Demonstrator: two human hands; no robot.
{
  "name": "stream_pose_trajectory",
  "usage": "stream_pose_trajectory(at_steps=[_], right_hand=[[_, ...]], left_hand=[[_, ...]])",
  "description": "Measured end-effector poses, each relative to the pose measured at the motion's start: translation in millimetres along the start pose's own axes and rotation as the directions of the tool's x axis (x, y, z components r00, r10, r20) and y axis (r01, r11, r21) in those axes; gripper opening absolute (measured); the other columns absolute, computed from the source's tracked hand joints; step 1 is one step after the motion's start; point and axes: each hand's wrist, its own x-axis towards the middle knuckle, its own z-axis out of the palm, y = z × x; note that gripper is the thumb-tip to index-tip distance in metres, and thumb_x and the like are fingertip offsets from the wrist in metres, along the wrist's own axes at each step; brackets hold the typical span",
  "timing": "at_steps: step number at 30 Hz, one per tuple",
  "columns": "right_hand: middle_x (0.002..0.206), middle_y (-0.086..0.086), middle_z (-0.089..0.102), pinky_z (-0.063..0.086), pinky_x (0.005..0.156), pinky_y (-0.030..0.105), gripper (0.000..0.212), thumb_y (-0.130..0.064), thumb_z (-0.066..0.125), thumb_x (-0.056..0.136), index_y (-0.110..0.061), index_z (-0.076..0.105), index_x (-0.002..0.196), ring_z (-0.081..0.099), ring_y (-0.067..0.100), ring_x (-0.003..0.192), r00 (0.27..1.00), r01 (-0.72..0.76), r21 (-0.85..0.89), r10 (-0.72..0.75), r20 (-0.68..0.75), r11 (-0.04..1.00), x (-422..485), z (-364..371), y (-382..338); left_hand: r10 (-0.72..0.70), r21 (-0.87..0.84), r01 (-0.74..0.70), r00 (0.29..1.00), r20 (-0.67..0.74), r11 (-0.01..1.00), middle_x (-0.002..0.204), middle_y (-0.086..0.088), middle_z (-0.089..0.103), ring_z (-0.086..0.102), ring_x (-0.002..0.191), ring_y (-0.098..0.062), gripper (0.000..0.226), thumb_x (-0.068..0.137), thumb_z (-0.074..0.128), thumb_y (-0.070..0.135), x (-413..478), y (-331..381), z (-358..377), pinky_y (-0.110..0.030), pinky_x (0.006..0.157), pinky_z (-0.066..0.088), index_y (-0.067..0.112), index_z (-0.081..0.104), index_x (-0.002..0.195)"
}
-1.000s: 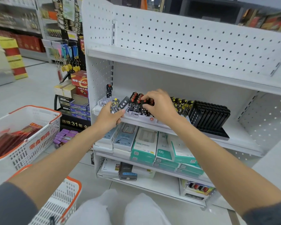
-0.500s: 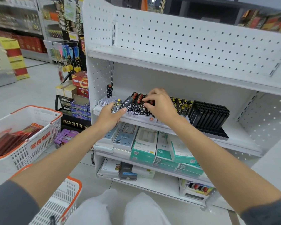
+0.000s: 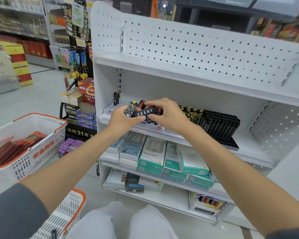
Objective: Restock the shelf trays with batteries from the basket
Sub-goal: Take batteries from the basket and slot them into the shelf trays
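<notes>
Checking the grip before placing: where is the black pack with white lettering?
Head view, near centre: the black pack is held between the left hand and right hand, just in front of the battery trays.

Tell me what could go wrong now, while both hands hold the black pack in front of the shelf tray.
1. The left hand and right hand pinch the black pack at its ends; it could slip and drop past the shelf edge.
2. The upright packs in the shelf tray stand close behind the hands; a careless push might topple them.
</notes>
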Motion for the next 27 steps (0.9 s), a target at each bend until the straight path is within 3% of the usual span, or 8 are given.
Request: stream_pose_trajectory(at_steps=[4, 8, 11, 15, 18, 23, 27], right_hand=[[0.104, 0.0, 0.071, 0.038, 0.094, 0.04, 0.028, -0.025, 0.074, 0.082, -0.018, 0.073, 0.109, 0.051, 0.023, 0.104, 0.995, 0.094, -0.182, -0.1, -0.023, 0.979, -6, -6, 10], [0.096, 0.0, 0.068, 0.045, 0.081, 0.029, 0.041, -0.025, 0.076, 0.08, -0.021, 0.067, 0.12, 0.053, 0.017, 0.089, 0.999, 0.037, -0.085, -0.039, -0.017, 0.996, -21, -20, 12], [0.091, -0.005, 0.063, 0.041, 0.066, 0.014, 0.053, -0.018, 0.071, 0.083, -0.025, 0.057, 0.133, 0.051, 0.008, 0.07, 1.0, -0.02, 0.011, 0.02, -0.019, 1.0, -34, -32, 17], [0.087, -0.004, 0.06, 0.045, 0.066, 0.013, 0.072, -0.013, 0.067, 0.087, -0.037, 0.034, 0.146, 0.052, 0.006, 0.063, 0.999, -0.038, 0.042, 0.038, -0.013, 0.998, -55, -52, 27], [0.079, -0.005, 0.058, 0.046, 0.068, 0.014, 0.066, -0.014, 0.067, 0.088, -0.036, 0.039, 0.143, 0.055, 0.006, 0.065, 0.995, -0.064, 0.015, 0.065, -0.07, 0.998, -74, -70, 38], [0.081, -0.005, 0.062, 0.046, 0.067, 0.006, 0.056, -0.018, 0.071, 0.084, -0.028, 0.047, 0.133, 0.058, -0.001, 0.065, 0.886, -0.293, 0.089, 0.305, -0.349, 0.952, -114, -113, 76], [0.078, -0.008, 0.061, 0.045, 0.066, 0.004, 0.054, -0.016, 0.065, 0.088, -0.023, 0.046, 0.137, 0.059, -0.004, 0.064, 0.811, -0.388, 0.109, 0.395, -0.432, 0.915, -135, -124, 104]], left_hand=[[0.017, -0.078, -0.02, 0.999, -0.039, 0.997, 0.081, 0.007, 0.067, 0.059, 0.058, 0.012, 0.021, 0.077, 0.081, 0.013, -3, 14, 8, -0.004, 0.056, 0.042, 0.014, 0.067, 0.093], [-0.001, -0.112, 0.0, 1.0, -0.015, 0.994, 0.08, 0.012, 0.067, 0.06, 0.06, 0.012, 0.019, 0.078, 0.081, 0.015, -7, 25, 21, -0.002, 0.054, 0.042, 0.023, 0.065, 0.084], [-0.014, -0.134, 0.016, 1.0, 0.015, 0.991, 0.079, 0.01, 0.07, 0.064, 0.071, 0.0, 0.022, 0.076, 0.083, 0.013, -8, 31, 36, -0.008, 0.061, 0.047, 0.023, 0.067, 0.088], [-0.006, -0.192, 0.026, 0.995, 0.102, 0.981, 0.08, 0.008, 0.073, 0.069, 0.071, 0.002, 0.022, 0.079, 0.08, 0.008, -10, 45, 62, -0.013, 0.063, 0.051, 0.02, 0.065, 0.089], [0.022, -0.152, -0.001, 0.99, 0.138, 0.988, 0.083, 0.009, 0.069, 0.063, 0.064, 0.008, 0.014, 0.087, 0.072, 0.014, -10, 60, 86, -0.01, 0.056, 0.047, 0.016, 0.066, 0.1], [-0.156, -0.136, 0.197, 0.952, 0.263, 0.971, 0.078, 0.003, 0.05, 0.042, 0.064, -0.012, 0.006, 0.093, 0.045, 0.012, -12, 62, 130, -0.023, 0.054, 0.034, 0.014, 0.05, 0.094], [-0.183, -0.079, 0.217, 0.933, 0.311, 0.973, 0.085, 0.001, 0.061, 0.047, 0.067, -0.009, 0.024, 0.101, 0.035, 0.008, -15, 54, 157, -0.022, 0.056, 0.04, 0.009, 0.047, 0.121]])
